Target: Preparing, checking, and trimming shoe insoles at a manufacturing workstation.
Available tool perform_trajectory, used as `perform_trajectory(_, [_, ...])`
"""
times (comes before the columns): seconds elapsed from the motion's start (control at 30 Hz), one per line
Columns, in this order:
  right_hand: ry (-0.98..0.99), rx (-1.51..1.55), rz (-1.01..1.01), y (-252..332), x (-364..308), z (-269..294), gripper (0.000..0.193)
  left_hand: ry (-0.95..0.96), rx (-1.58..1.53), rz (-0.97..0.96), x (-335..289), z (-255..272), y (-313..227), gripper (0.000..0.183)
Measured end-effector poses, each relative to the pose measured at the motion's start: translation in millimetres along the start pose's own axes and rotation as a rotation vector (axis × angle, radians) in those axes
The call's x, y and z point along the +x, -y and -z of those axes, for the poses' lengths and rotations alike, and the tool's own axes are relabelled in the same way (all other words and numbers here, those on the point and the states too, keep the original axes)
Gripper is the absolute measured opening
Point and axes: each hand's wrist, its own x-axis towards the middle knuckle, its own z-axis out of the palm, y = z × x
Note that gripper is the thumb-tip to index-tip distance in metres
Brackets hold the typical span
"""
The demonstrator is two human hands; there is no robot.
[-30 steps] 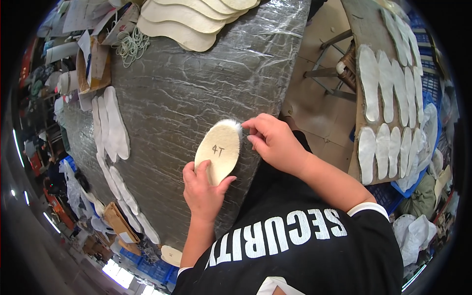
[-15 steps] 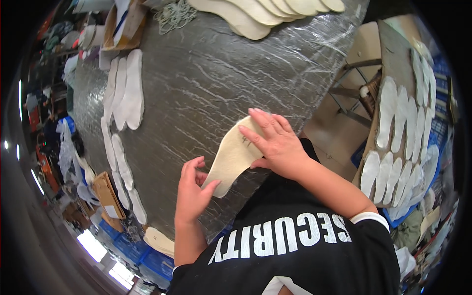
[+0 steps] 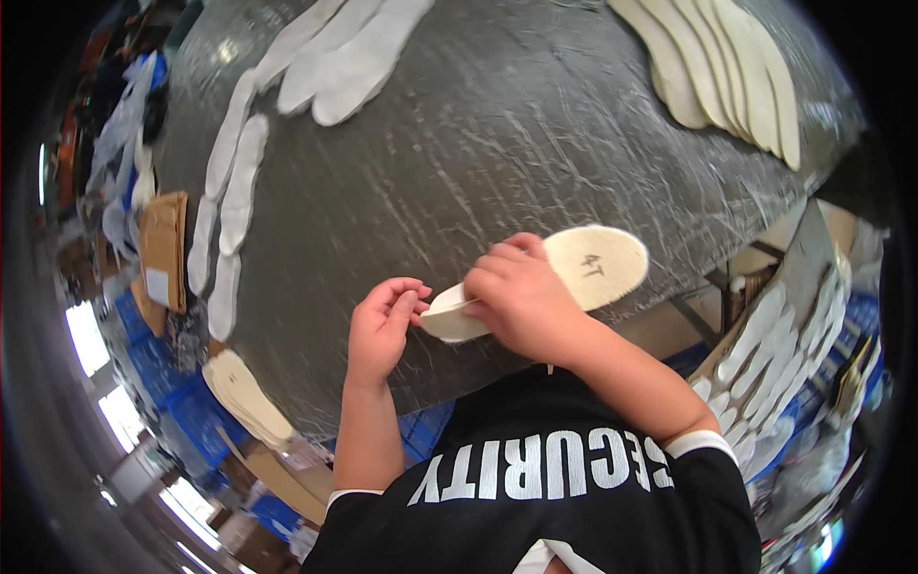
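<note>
Head view: insole (image 3: pixel 602 271) held over the tabletop (image 3: pixel 459 191), by its near edge, broad end to the right. Right hand (image 3: pixel 526 301): fingers clasped around its middle. Left hand (image 3: pixel 379 333): fingers bent at the narrow end; cannot tell whether they grip. Cream stack (image 3: pixel 722 72) farther off, right; white insoles (image 3: pixel 352 72) left.
</note>
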Motion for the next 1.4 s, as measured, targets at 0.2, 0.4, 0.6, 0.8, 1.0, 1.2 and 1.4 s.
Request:
perform_trajectory(0.2, [-0.092, 0.075, 0.084, -6, -7, 1, 0.019, 0.041, -0.121, 0.330, -13, 0, 23, 0.022])
perform_trajectory(0.4, [-0.057, 0.116, 0.176, -7, -15, 8, 0.021, 0.085, -0.237, 0.314, -3, -9, 30, 0.013])
perform_trajectory(0.6, [0.086, 0.202, 0.038, -1, -5, 20, 0.010, 0.160, -0.306, 0.207, 4, -8, 36, 0.015])
perform_trajectory(0.8, [0.122, 0.172, -0.191, 1, 2, 14, 0.008, 0.099, -0.349, 0.172, 1, -12, 33, 0.015])
perform_trajectory(1.0, [0.112, 0.186, -0.241, -6, 4, 7, 0.008, 0.073, -0.375, 0.140, -1, -12, 29, 0.017])
perform_trajectory(1.2, [0.113, 0.195, -0.282, -14, 2, 5, 0.007, 0.081, -0.418, 0.177, 2, -14, 21, 0.018])
perform_trajectory(1.4, [0.094, 0.234, -0.303, -17, 3, 4, 0.007, 0.083, -0.465, 0.172, 4, -15, 18, 0.021])
